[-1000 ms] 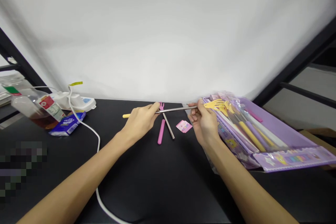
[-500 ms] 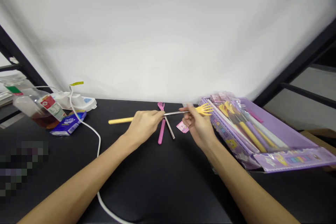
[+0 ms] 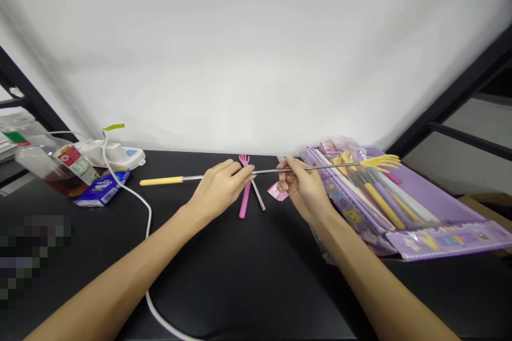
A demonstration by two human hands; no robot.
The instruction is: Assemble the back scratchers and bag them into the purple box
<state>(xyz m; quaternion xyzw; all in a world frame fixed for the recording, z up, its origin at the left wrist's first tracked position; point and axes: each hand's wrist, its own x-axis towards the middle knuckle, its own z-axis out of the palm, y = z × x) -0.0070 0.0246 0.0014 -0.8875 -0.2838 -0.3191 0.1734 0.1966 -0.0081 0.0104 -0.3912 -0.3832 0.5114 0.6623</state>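
Observation:
A telescopic back scratcher [image 3: 340, 165] lies stretched sideways across both hands, its yellow claw out over the purple box and its yellow grip to the left. My left hand [image 3: 222, 184] is closed around the metal shaft near the grip. Thumb and fingers of my right hand [image 3: 302, 181] pinch the thin shaft further right. Behind and below the shaft, a pink back scratcher [image 3: 245, 200] rests on the black table, with a metal rod [image 3: 258, 195] beside it. Close to my right hand lies a small pink card [image 3: 276, 192].
An open purple display box [image 3: 444, 202] on the right holds several wrapped back scratchers. At left are a bottle of brown liquid [image 3: 60, 162], a blue packet [image 3: 104, 187] and a white power strip [image 3: 130, 157]. A white cable [image 3: 149, 218] crosses the black table [image 3: 248, 282].
The yellow back scratcher has become much longer. Its claw has moved right, past my right hand and over the box, and its grip reaches further left. Both hands stay closed on the shaft.

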